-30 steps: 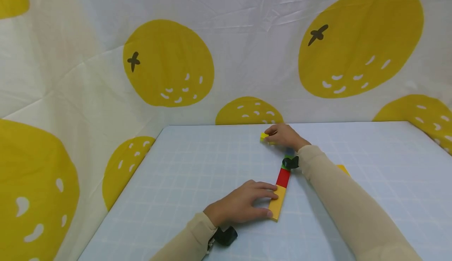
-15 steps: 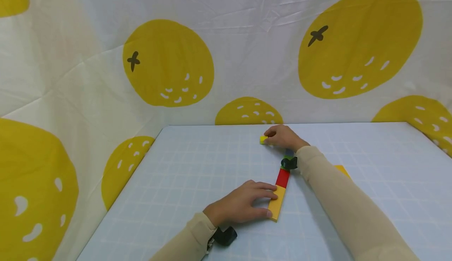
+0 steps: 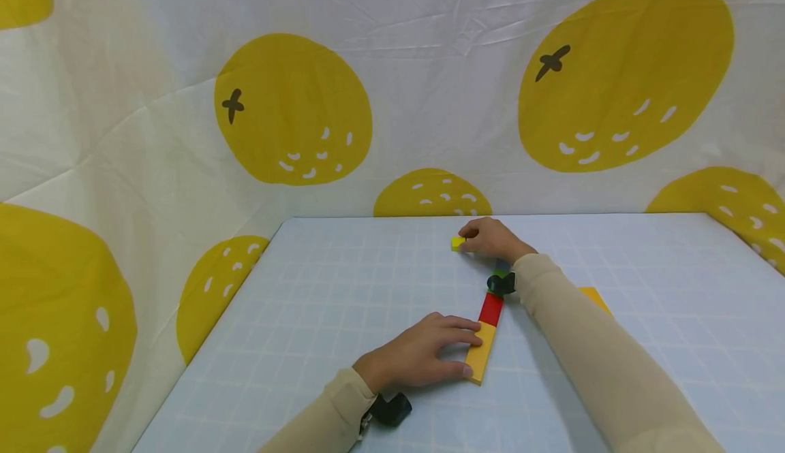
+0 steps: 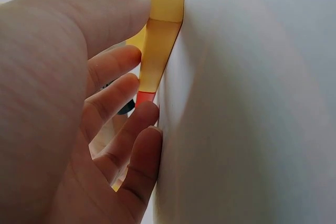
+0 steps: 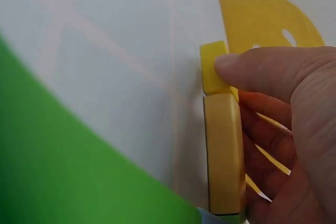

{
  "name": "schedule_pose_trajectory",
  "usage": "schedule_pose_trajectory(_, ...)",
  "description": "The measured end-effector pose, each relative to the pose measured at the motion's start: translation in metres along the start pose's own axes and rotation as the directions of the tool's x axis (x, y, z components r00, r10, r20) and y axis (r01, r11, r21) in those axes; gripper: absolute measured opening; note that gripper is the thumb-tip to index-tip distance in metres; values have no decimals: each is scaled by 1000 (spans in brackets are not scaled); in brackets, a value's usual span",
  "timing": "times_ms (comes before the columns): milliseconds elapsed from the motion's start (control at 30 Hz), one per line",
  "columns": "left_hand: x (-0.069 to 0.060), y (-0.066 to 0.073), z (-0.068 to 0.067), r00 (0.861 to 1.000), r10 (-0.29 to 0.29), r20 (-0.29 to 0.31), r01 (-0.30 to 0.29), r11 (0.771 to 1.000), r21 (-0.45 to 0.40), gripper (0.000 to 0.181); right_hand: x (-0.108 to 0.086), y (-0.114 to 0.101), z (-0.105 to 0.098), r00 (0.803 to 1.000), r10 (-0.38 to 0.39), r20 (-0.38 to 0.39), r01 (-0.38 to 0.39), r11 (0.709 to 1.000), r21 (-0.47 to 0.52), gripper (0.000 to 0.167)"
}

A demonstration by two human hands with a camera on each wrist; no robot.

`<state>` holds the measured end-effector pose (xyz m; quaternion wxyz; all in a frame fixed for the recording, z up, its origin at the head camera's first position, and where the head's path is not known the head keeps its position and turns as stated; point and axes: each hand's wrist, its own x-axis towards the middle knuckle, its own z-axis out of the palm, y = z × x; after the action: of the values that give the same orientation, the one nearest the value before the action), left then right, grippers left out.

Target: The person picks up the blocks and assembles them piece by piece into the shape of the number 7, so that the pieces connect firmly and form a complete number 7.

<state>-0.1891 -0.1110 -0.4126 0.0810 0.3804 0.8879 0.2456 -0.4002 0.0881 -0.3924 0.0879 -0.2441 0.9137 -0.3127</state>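
A row of flat colored blocks runs away from me across the table. At its near end, my left hand rests its thumb and fingertips against the left side and top of an orange-yellow block, with a red block just beyond. My right hand is at the far end, thumb and index finger pinching a small yellow block. That block stands end to end with a longer tan-yellow block. Green and blue pieces in the row are partly hidden by my right wrist.
An orange-yellow piece lies to the right, mostly hidden behind my right sleeve. A fruit-patterned cloth hangs behind the table. A large blurred green surface fills the right wrist view's lower left.
The small yellow block has come slightly nearer and lower in my right hand's fingers. My right hand has shifted a little left; my left hand stays put on the orange-yellow block.
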Motion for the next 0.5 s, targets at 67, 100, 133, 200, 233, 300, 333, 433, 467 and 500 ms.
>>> schedule_pose_trajectory(67,0,0,0,1000,4,-3,-4,1000,3,42,0,1,0,1000,0,-2,0,1000,4,40)
schedule_pose_trajectory(100,0,0,0,1000,4,-4,-4,1000,3,42,0,1,0,1000,3,-5,-3,1000,8,41)
schedule_pose_trajectory(133,0,0,1,1000,3,-5,-3,1000,2,42,0,1,-1,1000,1,-9,-1,1000,11,41)
schedule_pose_trajectory(200,0,0,1,1000,-5,-2,5,1000,-3,42,-1,2,-2,1000,-4,-27,4,1000,13,41)
schedule_pose_trajectory(233,0,0,0,1000,-11,1,11,1000,-7,42,-1,2,-2,999,-3,-41,3,1000,15,40)
schedule_pose_trajectory(300,0,1,0,1000,-22,7,22,1000,-13,42,-1,2,-4,998,-4,-69,6,1000,24,39)
schedule_pose_trajectory(333,-1,1,0,1000,-27,10,27,1000,-16,42,-2,3,-5,996,-6,-86,8,999,31,39)
schedule_pose_trajectory(433,-1,1,-1,999,-31,15,31,999,-19,42,-4,2,-10,992,4,-130,5,998,68,37)
schedule_pose_trajectory(467,-1,2,-2,999,-30,15,30,999,-16,42,-5,1,-12,990,6,-144,6,996,88,37)
schedule_pose_trajectory(500,-1,2,-2,999,-29,14,29,999,-14,43,-6,0,-14,987,10,-158,7,994,106,38)
